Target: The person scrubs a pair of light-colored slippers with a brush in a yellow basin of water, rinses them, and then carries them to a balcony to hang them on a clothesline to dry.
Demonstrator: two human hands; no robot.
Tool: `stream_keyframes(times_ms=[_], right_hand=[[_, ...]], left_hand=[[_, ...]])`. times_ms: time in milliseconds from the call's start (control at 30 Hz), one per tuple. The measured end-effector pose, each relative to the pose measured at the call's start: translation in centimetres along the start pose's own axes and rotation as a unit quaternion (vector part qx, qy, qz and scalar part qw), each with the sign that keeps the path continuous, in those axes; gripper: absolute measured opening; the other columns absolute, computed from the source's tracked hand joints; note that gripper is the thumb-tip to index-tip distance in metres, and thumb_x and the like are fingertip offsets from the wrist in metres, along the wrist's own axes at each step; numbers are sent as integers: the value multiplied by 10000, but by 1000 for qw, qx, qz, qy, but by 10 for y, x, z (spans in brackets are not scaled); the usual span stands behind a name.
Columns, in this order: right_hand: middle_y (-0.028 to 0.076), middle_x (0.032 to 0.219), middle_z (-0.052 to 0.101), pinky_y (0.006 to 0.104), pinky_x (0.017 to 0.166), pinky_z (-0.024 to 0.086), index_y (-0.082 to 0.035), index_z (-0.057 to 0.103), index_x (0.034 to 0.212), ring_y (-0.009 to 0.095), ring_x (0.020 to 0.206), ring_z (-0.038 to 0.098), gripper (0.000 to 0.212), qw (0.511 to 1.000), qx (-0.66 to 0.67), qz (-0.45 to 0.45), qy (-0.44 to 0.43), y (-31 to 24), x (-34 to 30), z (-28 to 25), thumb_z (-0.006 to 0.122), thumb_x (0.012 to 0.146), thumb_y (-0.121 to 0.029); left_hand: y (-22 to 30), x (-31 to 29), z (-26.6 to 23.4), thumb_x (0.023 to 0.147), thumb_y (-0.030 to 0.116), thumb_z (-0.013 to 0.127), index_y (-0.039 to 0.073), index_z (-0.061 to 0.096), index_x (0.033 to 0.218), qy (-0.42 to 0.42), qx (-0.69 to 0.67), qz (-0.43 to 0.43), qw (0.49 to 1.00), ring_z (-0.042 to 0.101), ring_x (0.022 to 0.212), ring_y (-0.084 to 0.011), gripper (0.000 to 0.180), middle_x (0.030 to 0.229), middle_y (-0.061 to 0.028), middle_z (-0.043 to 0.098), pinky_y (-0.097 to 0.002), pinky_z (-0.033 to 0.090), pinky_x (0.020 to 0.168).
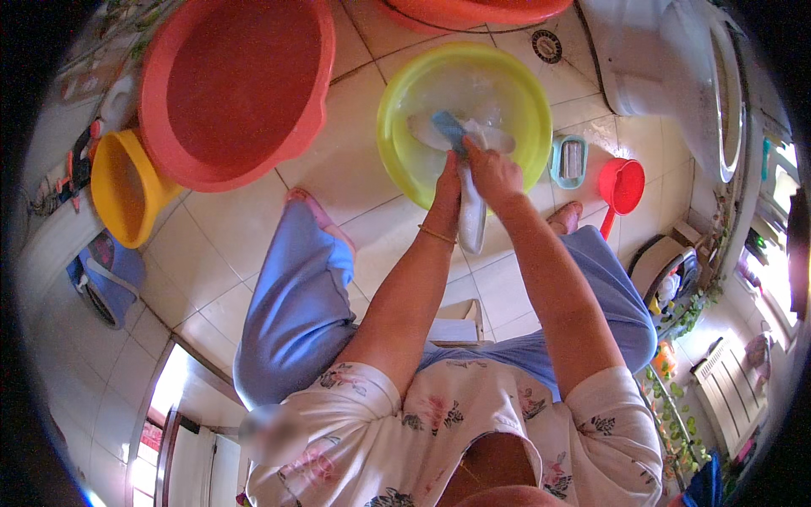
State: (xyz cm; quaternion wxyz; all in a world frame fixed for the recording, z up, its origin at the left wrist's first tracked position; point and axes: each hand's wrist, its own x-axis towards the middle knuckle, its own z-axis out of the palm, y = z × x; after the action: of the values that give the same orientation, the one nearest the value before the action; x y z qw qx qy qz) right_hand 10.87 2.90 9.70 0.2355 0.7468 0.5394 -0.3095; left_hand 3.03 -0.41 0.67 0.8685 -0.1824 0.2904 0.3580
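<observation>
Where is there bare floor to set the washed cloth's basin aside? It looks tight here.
Bare tile lies between the red basin, the yellow-green basin and the left knee. Right of the yellow-green basin it is crowded: soap dish, red scoop.

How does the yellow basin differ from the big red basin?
The yellow basin holds water and pale cloth, with both hands over it; the red basin looks empty and untouched. The red basin appears larger and sits to the left of the yellow basin. Both are round plastic basins on the tiled floor.

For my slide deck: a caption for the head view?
Both hands hold a white cloth over a yellow basin on the tiled floor.
</observation>
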Motion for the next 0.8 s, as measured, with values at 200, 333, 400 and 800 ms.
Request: stream_keyframes(times_ms=[200,333,400,800], right_hand=[[180,849,614,461,634,507,-290,438,1229,321,758,635,355,990,122,12,69,28,-30,15,409,881,-231],[156,842,626,447,575,517,-256,424,1250,327,715,637,413,993,49,-73,74,7,-49,30,460,846,-177],[155,856,629,447,580,519,-242,416,1257,329,722,638,423,992,33,-84,86,16,-5,39,457,843,-163],[160,857,618,433,571,515,-310,464,1230,349,666,628,371,996,51,-69,21,23,-52,52,364,888,-208]], left_hand=[[12,-1,-34,898,556,272,76,439,1208,0,40,-3,999,585,862,-270,596,1085,-103,552,-414,515,680],[15,-3,-14,892,540,325,78,434,1206,5,41,32,999,574,907,-261,570,1076,-103,554,-422,508,696],[-1,9,-33,891,516,364,80,434,1209,46,109,97,988,571,924,-251,544,1076,-99,555,-416,507,705],[43,7,-57,865,452,423,76,427,1214,41,74,55,995,578,873,-286,513,1008,-155,581,-409,507,738]])
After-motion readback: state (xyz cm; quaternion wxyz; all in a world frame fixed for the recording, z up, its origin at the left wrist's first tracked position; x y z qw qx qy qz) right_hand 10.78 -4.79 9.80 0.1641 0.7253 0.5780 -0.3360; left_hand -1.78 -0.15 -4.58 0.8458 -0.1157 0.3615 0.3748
